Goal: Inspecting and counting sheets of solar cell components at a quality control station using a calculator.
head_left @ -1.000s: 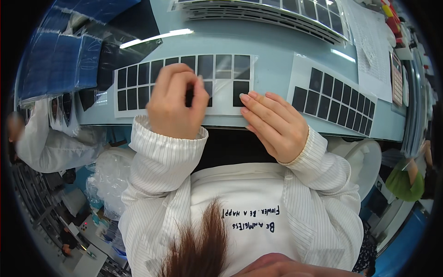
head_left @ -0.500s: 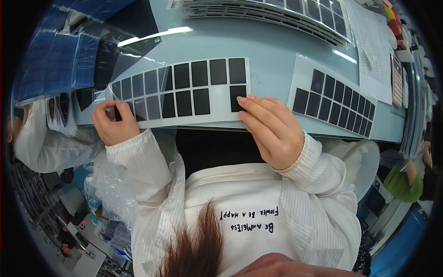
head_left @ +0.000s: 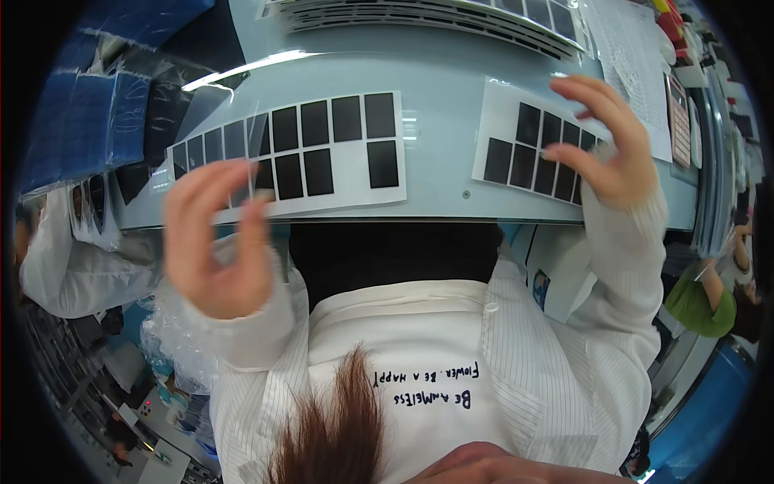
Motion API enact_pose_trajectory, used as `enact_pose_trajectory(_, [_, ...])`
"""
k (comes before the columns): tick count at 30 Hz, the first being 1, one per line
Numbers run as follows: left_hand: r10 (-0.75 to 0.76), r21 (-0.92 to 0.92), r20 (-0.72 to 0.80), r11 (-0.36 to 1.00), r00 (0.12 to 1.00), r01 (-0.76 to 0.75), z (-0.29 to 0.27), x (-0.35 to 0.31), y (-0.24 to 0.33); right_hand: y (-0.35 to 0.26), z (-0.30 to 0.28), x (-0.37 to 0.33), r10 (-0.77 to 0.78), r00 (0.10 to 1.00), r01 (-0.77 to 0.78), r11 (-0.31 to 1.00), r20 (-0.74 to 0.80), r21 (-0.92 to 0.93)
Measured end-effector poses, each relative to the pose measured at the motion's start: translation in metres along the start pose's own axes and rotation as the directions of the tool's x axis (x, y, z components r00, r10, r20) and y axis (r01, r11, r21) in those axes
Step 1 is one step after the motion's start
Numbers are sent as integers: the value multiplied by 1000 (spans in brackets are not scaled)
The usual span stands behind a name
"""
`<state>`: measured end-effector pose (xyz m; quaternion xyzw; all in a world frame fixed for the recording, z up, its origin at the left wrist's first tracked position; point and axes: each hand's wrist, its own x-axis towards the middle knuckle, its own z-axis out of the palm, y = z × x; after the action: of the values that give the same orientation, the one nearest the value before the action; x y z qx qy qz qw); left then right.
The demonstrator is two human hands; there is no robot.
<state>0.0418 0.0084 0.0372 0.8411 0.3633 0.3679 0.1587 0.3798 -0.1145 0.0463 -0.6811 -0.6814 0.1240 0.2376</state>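
Right hand (head_left: 619, 157) moved outward, left sheet (head_left: 349, 171) crosswise

Your table (head_left: 439, 153) has a glossy pale blue top, catching a long white streak of light (head_left: 243, 69) towards the far left. Near left, past its edge, you have a small white bench (head_left: 159, 461); near right, a bright blue surface (head_left: 701, 403), floor or furniture unclear.

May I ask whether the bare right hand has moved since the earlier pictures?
Yes: the bare right hand moved rightward, toward the white sheet of black rectangles on the right.
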Motion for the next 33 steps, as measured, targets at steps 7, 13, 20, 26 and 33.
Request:
enact_pose_trajectory(7, [295,-251,356,944,887,-213,63,0,44,0,44,44,2,986,-15,997,168,76])
enact_pose_trajectory(13, [214,-76,372,977,903,-200,95,-2,56,0,41,47,18,963,-62,986,269,157])
enact_pose_trajectory(20, [220,-121,376,975,900,-187,100,3,55,0,53,32,-178,984,178,971,-15,159])
enact_pose_trajectory(26, [271,-165,433,962,860,-220,102,7,56,-1,49,22,-313,941,321,946,-128,48])
enact_pose_trajectory(33, [249,-34,482,963,840,-266,97,7,59,-7,20,-38,-59,996,70,979,-64,191])
